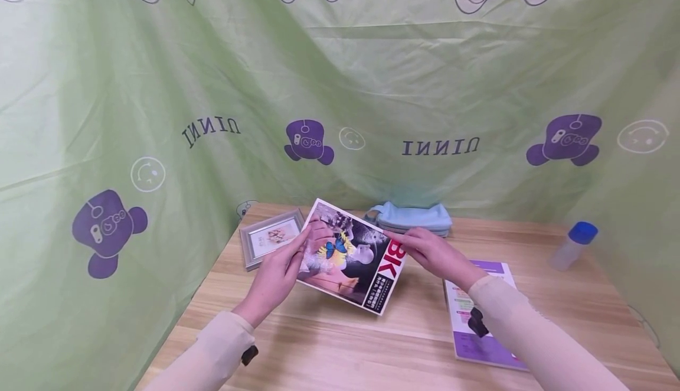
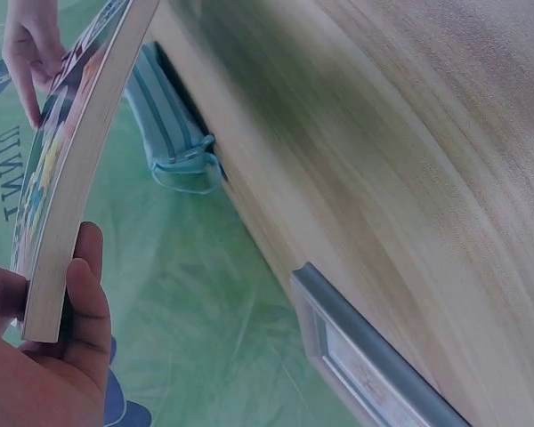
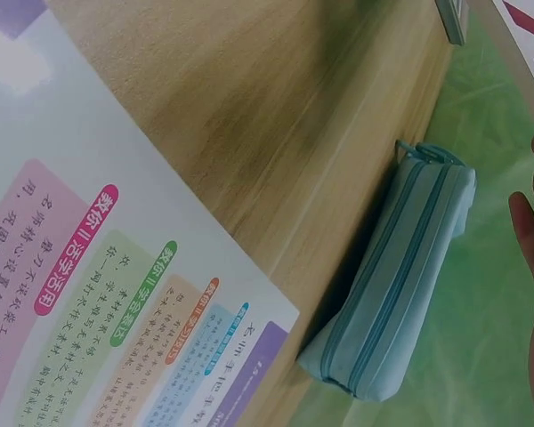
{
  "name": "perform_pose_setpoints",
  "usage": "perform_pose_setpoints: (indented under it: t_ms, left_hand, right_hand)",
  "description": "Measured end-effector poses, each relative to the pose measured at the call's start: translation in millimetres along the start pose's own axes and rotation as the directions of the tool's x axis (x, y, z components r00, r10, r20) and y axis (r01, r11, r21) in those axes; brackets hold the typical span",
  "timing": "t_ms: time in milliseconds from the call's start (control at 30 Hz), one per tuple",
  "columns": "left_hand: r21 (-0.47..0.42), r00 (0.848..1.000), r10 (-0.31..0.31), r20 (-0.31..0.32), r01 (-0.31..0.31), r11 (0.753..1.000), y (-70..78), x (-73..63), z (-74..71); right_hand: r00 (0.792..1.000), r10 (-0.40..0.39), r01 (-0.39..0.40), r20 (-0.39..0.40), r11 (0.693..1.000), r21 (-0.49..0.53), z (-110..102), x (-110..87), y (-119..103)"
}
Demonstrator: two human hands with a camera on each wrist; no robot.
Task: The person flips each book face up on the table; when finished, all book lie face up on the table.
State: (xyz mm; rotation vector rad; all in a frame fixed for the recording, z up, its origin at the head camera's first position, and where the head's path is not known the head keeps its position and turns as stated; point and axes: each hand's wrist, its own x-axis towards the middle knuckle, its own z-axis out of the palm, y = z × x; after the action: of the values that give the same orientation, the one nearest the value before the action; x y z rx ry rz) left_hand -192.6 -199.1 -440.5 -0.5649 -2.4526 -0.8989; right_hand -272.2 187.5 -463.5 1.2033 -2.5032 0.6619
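Above the table, tilted, a book (image 1: 340, 255) with a butterfly picture and red letters on its cover is held up. My left hand (image 1: 281, 270) grips its left edge; in the left wrist view, the fingers (image 2: 89, 311) lie behind the book and the thumb is on the cover side. At the upper right edge is my right hand (image 1: 432, 252), holding the book near the red letters. In the right wrist view only part of that hand (image 3: 532, 231) shows, beside the book's corner (image 3: 525, 53).
A grey picture frame (image 1: 271, 238) lies at the back left, and a light-blue pencil case (image 1: 414, 217) behind the held book. Under my right forearm rests a white and purple book (image 1: 478, 344). A blue-capped bottle (image 1: 574, 246) stands at the right. Green curtain (image 1: 372, 84) surrounds the table.
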Motion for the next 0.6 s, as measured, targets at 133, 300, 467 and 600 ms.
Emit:
perform_pose_setpoints:
  t_ms: [133,300,467,600]
  left_hand:
    - [0.000,1.000,-0.020,0.023,0.020,1.000,-2.4,1.2,3.2]
    - [-0.004,0.998,-0.045,0.041,0.046,0.999,-5.3,2.5,7.4]
    - [0.017,0.996,-0.065,0.060,0.064,0.998,-10.1,3.7,13.9]
    - [0.032,0.994,-0.089,0.070,0.087,0.996,-13.1,4.0,18.5]
  right_hand:
    - [1.000,0.019,-0.018,0.022,1.000,-0.007,0,-2.2,-1]
    - [0.997,0.061,-0.062,0.053,0.998,0.014,2,-4.9,0]
    - [0.985,0.129,-0.133,0.112,0.991,0.031,4,-7.9,1]
    - [0.976,0.153,-0.166,0.155,0.984,0.071,5,-9.6,1]
